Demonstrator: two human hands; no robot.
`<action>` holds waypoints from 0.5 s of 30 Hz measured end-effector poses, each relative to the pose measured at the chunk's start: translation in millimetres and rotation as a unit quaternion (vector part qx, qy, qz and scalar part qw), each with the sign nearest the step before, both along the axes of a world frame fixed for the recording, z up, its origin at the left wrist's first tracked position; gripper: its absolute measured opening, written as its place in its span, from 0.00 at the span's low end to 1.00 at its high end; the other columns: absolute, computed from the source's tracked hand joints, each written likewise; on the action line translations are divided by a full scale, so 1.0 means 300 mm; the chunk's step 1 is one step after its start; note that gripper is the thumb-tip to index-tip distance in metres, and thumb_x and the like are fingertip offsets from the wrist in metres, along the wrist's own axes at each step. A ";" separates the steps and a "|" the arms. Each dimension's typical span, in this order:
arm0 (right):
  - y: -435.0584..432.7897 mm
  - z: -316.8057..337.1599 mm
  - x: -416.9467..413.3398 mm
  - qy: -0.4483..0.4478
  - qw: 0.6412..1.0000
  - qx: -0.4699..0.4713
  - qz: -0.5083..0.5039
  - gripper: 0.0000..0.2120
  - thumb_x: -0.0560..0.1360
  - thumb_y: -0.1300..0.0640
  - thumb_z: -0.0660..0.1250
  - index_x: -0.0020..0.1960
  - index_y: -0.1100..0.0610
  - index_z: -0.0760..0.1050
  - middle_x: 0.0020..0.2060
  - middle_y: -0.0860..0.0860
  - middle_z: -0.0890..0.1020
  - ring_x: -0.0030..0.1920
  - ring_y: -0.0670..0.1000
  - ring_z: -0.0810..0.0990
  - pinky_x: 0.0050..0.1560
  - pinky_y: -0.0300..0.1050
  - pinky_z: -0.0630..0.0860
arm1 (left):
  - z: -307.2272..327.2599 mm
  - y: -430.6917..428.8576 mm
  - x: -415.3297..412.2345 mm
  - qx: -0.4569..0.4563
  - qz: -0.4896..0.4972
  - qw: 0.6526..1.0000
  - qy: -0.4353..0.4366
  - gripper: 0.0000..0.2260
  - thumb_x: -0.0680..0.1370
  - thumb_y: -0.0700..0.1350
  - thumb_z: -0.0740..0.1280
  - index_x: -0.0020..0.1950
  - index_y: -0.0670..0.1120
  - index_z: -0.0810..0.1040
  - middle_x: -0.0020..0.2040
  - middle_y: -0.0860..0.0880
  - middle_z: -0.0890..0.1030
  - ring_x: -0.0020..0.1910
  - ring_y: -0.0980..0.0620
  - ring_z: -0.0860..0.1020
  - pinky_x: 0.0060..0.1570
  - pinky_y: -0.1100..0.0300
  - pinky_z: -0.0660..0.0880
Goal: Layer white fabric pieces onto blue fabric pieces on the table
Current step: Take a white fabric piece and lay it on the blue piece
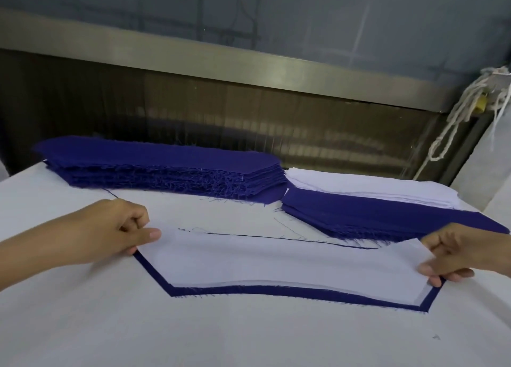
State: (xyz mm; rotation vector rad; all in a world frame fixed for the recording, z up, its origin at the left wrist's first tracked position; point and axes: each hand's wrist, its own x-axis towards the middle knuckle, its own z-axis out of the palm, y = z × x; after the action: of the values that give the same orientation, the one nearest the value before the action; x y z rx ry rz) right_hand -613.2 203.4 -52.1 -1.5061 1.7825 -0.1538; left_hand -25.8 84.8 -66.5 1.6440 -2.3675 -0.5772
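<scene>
Head view shows one pairing in hand and a great deal of stock waiting. On the white-covered tabletop (249, 336) a long white fabric piece with angled ends (276, 259) lies over a matching dark blue fabric piece (249, 291). The blue shows only as a narrow border along the near edge and both slanted ends, and as a thin line at the far edge.

The left grip (110, 228), a bare hand, is clamped on the white piece's left end, thumb against curled fingers. The right grip (464, 253) pinches the right end the same way. The near white edge looks slightly wavy, so I judge this layer is being squared up and is not yet released.

Behind, well apart from the hands, sits a thick stack of dark blue cut pieces (157, 167). Just beside it a second, lower blue stack (373, 217) carries a pile of white cut pieces (373, 189). No heap of finished pairs shows in view, so how many are done I cannot tell; going by the stacks, most of the work seems left
</scene>
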 end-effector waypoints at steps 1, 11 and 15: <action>0.000 0.000 -0.003 0.001 1.000 0.001 0.000 0.29 0.68 0.43 0.79 0.52 0.68 0.79 0.43 0.60 0.86 0.31 0.46 0.77 0.29 0.36 0.71 | -0.008 0.002 -0.002 -0.007 0.001 1.000 -0.004 0.16 0.76 0.60 0.67 0.37 0.49 0.74 0.30 0.56 0.83 0.28 0.63 0.76 0.38 0.63 0.72; -0.005 -0.037 -0.060 -0.004 1.000 0.021 -0.020 0.23 0.69 0.41 0.78 0.56 0.56 0.81 0.44 0.60 0.86 0.29 0.44 0.74 0.26 0.35 0.66 | -0.060 -0.014 0.023 -0.063 -0.021 0.998 0.018 0.18 0.64 0.72 0.61 0.35 0.58 0.72 0.23 0.55 0.74 0.23 0.59 0.68 0.35 0.59 0.71; -0.017 -0.046 -0.085 -0.030 0.998 0.027 -0.053 0.19 0.71 0.39 0.76 0.45 0.55 0.80 0.42 0.62 0.85 0.27 0.46 0.70 0.26 0.37 0.64 | -0.072 -0.022 0.034 -0.079 -0.035 0.996 0.030 0.19 0.63 0.73 0.60 0.36 0.59 0.71 0.22 0.55 0.72 0.23 0.59 0.66 0.34 0.60 0.69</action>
State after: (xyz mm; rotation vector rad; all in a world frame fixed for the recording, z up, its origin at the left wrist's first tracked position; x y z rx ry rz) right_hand -638.7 198.2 -65.8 -1.3565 1.8054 -0.2009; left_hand -15.8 78.4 -88.0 1.4616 -2.3681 -0.4317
